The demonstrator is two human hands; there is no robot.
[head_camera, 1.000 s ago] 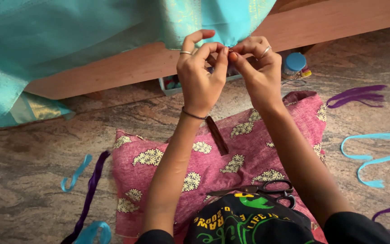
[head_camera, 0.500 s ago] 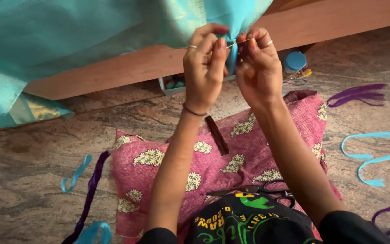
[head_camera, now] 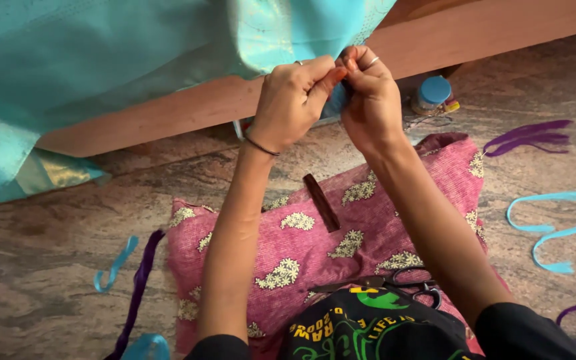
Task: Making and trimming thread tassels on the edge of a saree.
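Head view: both hands are raised together at the hanging edge of a turquoise cloth (head_camera: 135,60), seen from above.
Left hand (head_camera: 291,100): fingers pressed together, thumb against forefinger, pinching the cloth's lower edge; a ring on one finger and a thin dark band at the wrist.
Right hand (head_camera: 368,100): fingers closed on the same bit of edge, knuckles touching the left hand's thumb; a ring shows here too (what lies between the fingertips is too small to tell).
Cloth: draped over a wooden bed frame (head_camera: 488,30), its shiny folded corner hanging down to the floor at the far left.
Cushion (head_camera: 315,247): pink with pale paisley patches, lying on the stone floor (head_camera: 41,253) under the forearms.
Dark strip (head_camera: 321,202): a short brown piece lying slantwise on the cushion, between the two arms.
Scissors (head_camera: 395,283): black-handled, on the cushion's near edge, just beside the right forearm.
Small jar (head_camera: 431,95): blue-lidded, on the floor by the bed frame, near the right hand.
Ribbons: purple strands (head_camera: 528,137) and light blue strips (head_camera: 555,230) to the right, well apart from the hands; a purple strip (head_camera: 138,287) and a blue one (head_camera: 115,263) left of the cushion.
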